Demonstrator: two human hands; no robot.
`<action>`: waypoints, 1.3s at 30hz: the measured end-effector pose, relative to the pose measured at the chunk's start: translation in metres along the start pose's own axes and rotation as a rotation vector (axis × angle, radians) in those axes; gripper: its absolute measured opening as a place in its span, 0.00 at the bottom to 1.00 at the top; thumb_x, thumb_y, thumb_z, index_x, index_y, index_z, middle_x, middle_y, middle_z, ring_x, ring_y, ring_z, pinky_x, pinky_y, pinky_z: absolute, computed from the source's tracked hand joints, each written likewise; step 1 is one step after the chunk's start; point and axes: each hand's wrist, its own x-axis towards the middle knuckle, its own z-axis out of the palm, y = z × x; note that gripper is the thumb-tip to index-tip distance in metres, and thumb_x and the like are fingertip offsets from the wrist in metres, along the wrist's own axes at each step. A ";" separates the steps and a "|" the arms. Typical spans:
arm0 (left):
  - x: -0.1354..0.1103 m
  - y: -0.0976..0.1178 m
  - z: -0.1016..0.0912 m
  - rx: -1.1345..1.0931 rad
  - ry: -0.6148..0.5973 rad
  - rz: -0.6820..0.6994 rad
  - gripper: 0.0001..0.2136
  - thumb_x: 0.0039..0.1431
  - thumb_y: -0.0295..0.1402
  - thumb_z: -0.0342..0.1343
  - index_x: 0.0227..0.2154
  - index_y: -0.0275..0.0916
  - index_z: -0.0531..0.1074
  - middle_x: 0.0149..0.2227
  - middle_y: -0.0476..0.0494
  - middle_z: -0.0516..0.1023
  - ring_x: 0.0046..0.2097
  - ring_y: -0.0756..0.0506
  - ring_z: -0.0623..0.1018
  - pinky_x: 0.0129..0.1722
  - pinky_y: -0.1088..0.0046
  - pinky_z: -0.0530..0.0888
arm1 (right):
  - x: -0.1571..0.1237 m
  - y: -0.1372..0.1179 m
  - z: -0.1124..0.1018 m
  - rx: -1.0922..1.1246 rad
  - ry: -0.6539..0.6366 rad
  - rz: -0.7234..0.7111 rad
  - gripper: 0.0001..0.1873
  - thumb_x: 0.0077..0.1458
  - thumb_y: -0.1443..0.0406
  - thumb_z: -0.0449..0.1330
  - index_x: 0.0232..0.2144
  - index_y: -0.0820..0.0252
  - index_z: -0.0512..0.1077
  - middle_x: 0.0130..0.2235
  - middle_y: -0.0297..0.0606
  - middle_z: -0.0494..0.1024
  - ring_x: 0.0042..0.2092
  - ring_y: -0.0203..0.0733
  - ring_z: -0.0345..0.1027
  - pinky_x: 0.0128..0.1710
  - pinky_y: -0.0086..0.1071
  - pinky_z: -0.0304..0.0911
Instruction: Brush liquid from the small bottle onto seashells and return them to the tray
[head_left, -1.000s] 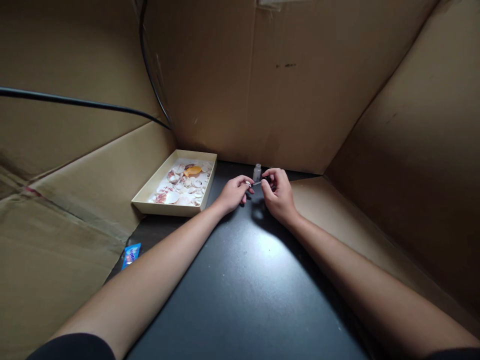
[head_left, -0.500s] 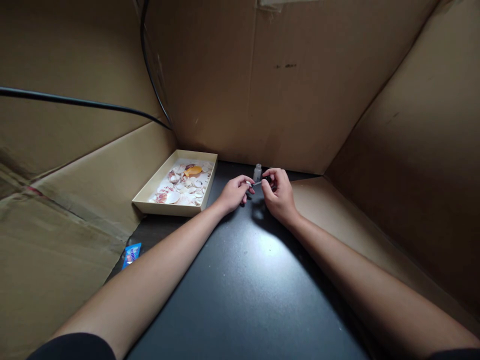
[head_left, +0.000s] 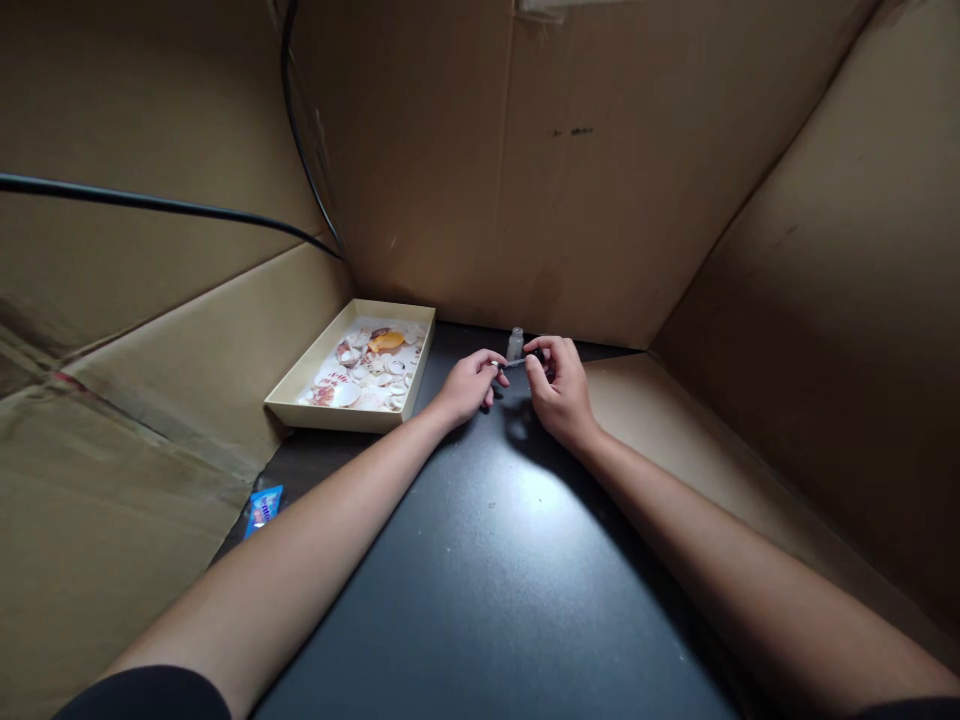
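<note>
Both my hands meet at the far end of a black table (head_left: 495, 560). My left hand (head_left: 469, 385) is curled, pinching a small pale piece at its fingertips, likely a shell. My right hand (head_left: 559, 388) is closed on a thin brush (head_left: 516, 363) whose tip touches that piece. Just behind the hands stands a small clear bottle (head_left: 514, 344), open at the top.
A shallow cream tray (head_left: 300, 395) holding several shells, one orange, lies left of my hands. Cardboard walls enclose the table on three sides. A black cable (head_left: 165, 207) crosses the left wall. A small blue packet (head_left: 263, 508) lies at the table's left edge.
My right hand has shifted the brush slightly up and toward my left fingertips. Everything else stays put.
</note>
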 end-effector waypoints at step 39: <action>0.000 -0.002 0.000 0.031 0.010 0.043 0.07 0.62 0.25 0.44 0.37 0.34 0.67 0.27 0.52 0.72 0.15 0.59 0.65 0.15 0.82 0.62 | 0.000 0.000 0.000 -0.001 0.001 -0.017 0.05 0.57 0.66 0.54 0.35 0.58 0.69 0.34 0.35 0.65 0.32 0.37 0.59 0.33 0.33 0.60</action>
